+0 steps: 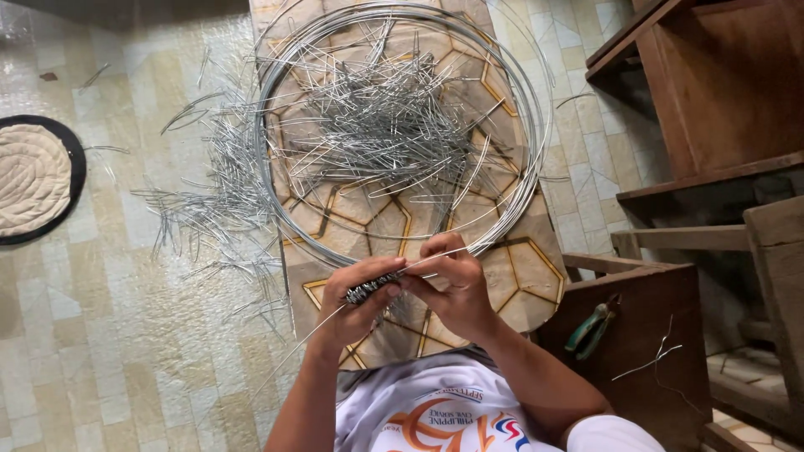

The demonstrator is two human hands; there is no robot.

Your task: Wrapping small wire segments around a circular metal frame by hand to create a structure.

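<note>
Head view: wire spiral (373,289) pinched between left hand (356,305) and right hand (452,285).

Shiny bare metal wire coil (402,134) on a glossy, probably laminated, patterned board (519,276).

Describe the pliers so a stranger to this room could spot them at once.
Start at the dark wooden furniture on the right and drop to the brown wooden box beside the patterned board. The pliers lie on its top: the only green-handled tool, apart from the bare silver wire pieces.
</note>
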